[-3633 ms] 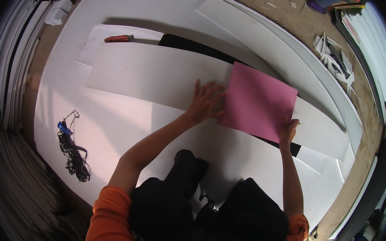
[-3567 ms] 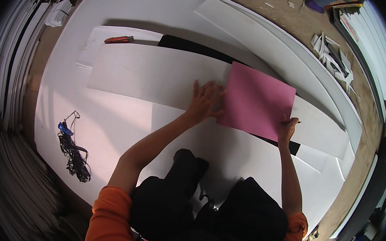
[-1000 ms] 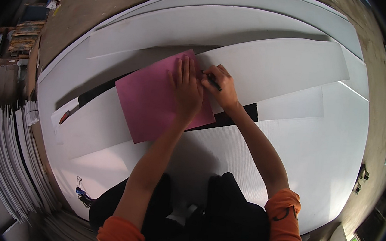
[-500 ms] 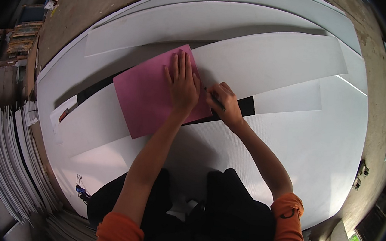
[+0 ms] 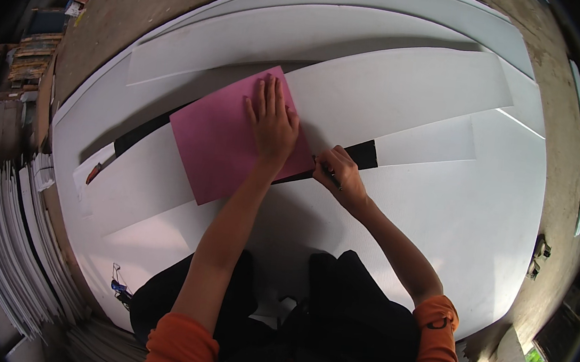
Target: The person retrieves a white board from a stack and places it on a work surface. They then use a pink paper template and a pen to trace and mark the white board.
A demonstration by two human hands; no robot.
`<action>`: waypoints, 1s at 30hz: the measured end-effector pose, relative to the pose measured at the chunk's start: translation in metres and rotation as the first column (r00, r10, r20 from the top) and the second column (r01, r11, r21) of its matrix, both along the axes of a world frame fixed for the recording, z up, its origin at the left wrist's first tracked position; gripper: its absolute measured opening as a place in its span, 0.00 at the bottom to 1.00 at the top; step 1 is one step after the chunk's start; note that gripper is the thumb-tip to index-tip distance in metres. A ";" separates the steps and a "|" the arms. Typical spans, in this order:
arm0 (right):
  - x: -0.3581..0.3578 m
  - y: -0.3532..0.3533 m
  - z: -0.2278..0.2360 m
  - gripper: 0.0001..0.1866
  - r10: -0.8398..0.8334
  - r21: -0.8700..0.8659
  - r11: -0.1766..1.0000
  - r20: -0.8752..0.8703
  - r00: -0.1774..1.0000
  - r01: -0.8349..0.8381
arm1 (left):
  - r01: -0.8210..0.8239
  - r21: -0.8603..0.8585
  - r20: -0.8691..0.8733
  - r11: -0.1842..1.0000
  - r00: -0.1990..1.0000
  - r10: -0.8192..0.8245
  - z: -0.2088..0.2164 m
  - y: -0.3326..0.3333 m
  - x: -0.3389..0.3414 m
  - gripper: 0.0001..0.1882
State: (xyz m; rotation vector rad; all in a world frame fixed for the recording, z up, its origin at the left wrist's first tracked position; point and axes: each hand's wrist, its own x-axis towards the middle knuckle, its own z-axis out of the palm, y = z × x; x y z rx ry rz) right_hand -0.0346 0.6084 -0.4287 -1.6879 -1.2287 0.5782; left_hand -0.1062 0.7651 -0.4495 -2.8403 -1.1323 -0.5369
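Observation:
A pink square sheet (image 5: 217,136) lies askew across a long white strip (image 5: 418,85). My left hand (image 5: 274,127) presses flat on the sheet's right half, fingers spread and pointing away from me. At the sheet's near right corner, my right hand (image 5: 344,179) is closed around a slim dark pen (image 5: 333,179). Its tip sits by the sheet's right edge, partly hidden by the fingers. Under the strip and sheet runs a black strip (image 5: 364,154), showing at both sides.
Large white boards (image 5: 441,209) spread beneath everything. A small red-and-black tool (image 5: 94,173) lies at the left. Near my left knee is a small blue-and-black item (image 5: 120,293). Many thin white sheets (image 5: 4,244) are stacked at the left.
My right hand has slid toward me along the pink sheet's right edge, pen still in it. My left hand stays pressed on the sheet.

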 end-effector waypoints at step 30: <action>-0.024 0.040 -0.029 0.07 -0.195 0.016 0.979 0.376 0.906 0.204 | -0.532 -0.360 0.274 0.766 0.725 0.632 -0.008 0.006 -0.202 0.30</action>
